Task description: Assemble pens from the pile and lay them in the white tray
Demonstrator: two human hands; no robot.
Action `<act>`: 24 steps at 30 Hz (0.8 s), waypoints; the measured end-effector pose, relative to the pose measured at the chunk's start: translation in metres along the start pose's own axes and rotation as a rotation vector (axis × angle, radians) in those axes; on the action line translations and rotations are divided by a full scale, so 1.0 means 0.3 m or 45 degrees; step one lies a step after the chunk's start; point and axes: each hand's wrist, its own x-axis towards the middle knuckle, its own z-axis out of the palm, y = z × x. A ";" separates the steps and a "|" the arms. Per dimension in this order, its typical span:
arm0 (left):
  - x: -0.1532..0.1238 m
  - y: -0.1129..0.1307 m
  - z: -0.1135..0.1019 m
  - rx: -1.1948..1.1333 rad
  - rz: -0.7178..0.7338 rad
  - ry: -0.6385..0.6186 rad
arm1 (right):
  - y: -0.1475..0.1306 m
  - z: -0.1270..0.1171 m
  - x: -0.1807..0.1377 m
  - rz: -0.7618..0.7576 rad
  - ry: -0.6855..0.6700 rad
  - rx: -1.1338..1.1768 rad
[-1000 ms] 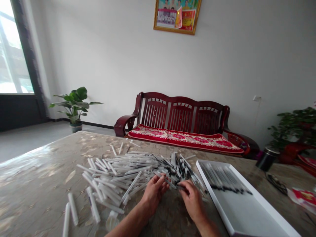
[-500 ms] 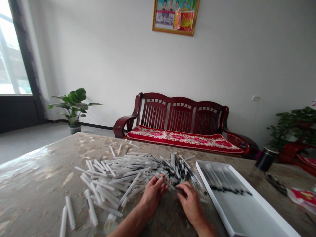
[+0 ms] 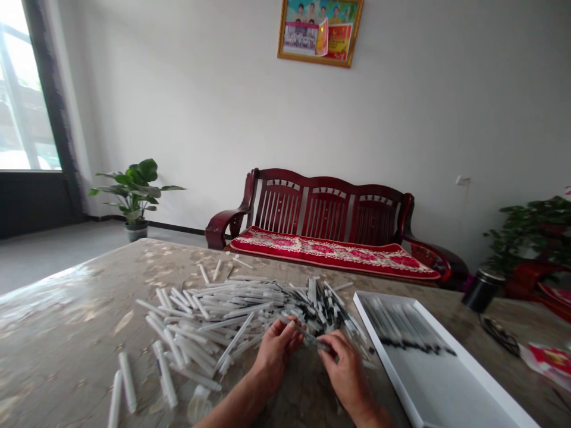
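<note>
The left hand (image 3: 275,351) and right hand (image 3: 345,368) pinch one slim pen (image 3: 307,334) between closed fingertips. Its long axis runs from 10 o'clock, at the left hand, to 4 o'clock, at the right. It hangs just over the table (image 3: 66,333), at the near edge of the pile of pens (image 3: 223,315). A white tray (image 3: 441,386) sits at 3 o'clock.

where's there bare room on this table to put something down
Bare tabletop lies left of the pen pile, out to the table's edge, and between the white tray and the black jar. The tray's near half is bare too. Crowded: the pile, and the spot where left hand and right hand hold a pen beside the tray.
</note>
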 end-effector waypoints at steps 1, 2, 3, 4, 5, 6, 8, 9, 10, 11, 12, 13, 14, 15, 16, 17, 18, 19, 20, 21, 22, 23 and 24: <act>-0.001 -0.002 0.001 0.009 0.006 -0.013 | 0.002 0.002 0.000 -0.007 0.014 -0.013; -0.002 -0.003 0.002 0.016 0.011 -0.020 | 0.006 0.004 -0.001 -0.010 0.029 -0.026; -0.003 -0.004 0.003 0.020 0.018 -0.018 | 0.010 0.006 -0.002 -0.011 0.045 -0.042; -0.003 -0.004 0.004 0.022 0.027 -0.008 | 0.016 0.009 -0.003 -0.010 0.061 -0.059; -0.003 -0.003 0.005 0.020 0.039 0.009 | 0.022 0.012 -0.004 -0.007 0.075 -0.078; -0.003 -0.002 0.005 0.018 0.050 0.028 | 0.028 0.015 -0.004 -0.005 0.086 -0.097; 0.000 0.000 0.004 0.016 0.068 0.050 | 0.038 0.021 -0.004 -0.001 0.098 -0.126; 0.001 0.000 0.004 0.020 0.069 0.050 | 0.041 0.025 -0.004 0.000 0.099 -0.134; 0.002 0.000 0.004 0.025 0.066 0.045 | 0.043 0.028 -0.003 -0.001 0.097 -0.137; 0.003 -0.001 0.005 0.030 0.063 0.039 | 0.044 0.031 -0.002 -0.005 0.091 -0.137; 0.003 -0.001 0.006 0.033 0.059 0.036 | 0.045 0.035 0.000 -0.011 0.082 -0.137; 0.002 -0.002 0.006 0.034 0.058 0.037 | 0.045 0.038 0.001 -0.018 0.071 -0.140; 0.002 -0.003 0.008 0.034 0.060 0.042 | 0.045 0.041 0.003 -0.026 0.062 -0.146; 0.002 -0.003 0.009 0.035 0.066 0.050 | 0.046 0.044 0.004 -0.032 0.056 -0.156; 0.001 -0.003 0.009 0.040 0.077 0.059 | 0.047 0.047 0.005 -0.037 0.052 -0.167; 0.001 -0.003 0.010 0.049 0.091 0.070 | 0.049 0.050 0.006 -0.040 0.049 -0.179; 0.001 -0.003 0.009 0.062 0.106 0.081 | 0.051 0.052 0.006 -0.040 0.050 -0.188; 0.002 -0.003 0.009 0.077 0.118 0.091 | 0.053 0.054 0.006 -0.040 0.055 -0.192; 0.003 -0.003 0.008 0.093 0.130 0.101 | 0.054 0.055 0.006 -0.041 0.061 -0.191; 0.004 -0.004 0.006 0.111 0.138 0.111 | 0.055 0.056 0.006 -0.045 0.068 -0.185; 0.005 -0.005 0.004 0.127 0.144 0.119 | 0.054 0.056 0.006 -0.050 0.073 -0.178; 0.006 -0.006 0.002 0.141 0.149 0.126 | 0.054 0.057 0.006 -0.055 0.078 -0.170; 0.007 -0.008 -0.001 0.153 0.156 0.132 | 0.052 0.058 0.006 -0.058 0.079 -0.163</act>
